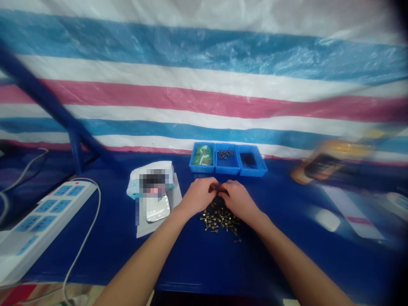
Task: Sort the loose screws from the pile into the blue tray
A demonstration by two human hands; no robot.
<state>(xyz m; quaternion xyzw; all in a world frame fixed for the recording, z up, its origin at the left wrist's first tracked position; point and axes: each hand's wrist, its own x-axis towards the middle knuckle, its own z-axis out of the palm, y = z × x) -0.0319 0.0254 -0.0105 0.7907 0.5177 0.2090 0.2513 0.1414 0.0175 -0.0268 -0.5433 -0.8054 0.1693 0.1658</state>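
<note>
The left hand (pixel 199 196) and right hand (pixel 238 199) curl close together, fingertips meeting, whatever they pinch hidden, directly above a heap of small metal fasteners (pixel 220 221) on the blue bench (pixel 111 259); three blue plastic trays (pixel 227 170) sit just ahead, within easy reach

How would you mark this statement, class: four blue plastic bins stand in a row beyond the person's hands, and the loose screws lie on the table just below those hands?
Wrong on the count: the head view shows three blue plastic bins, not four. They stand in a row beyond the left hand and right hand, and the loose screws lie on the table just below those hands.
</note>
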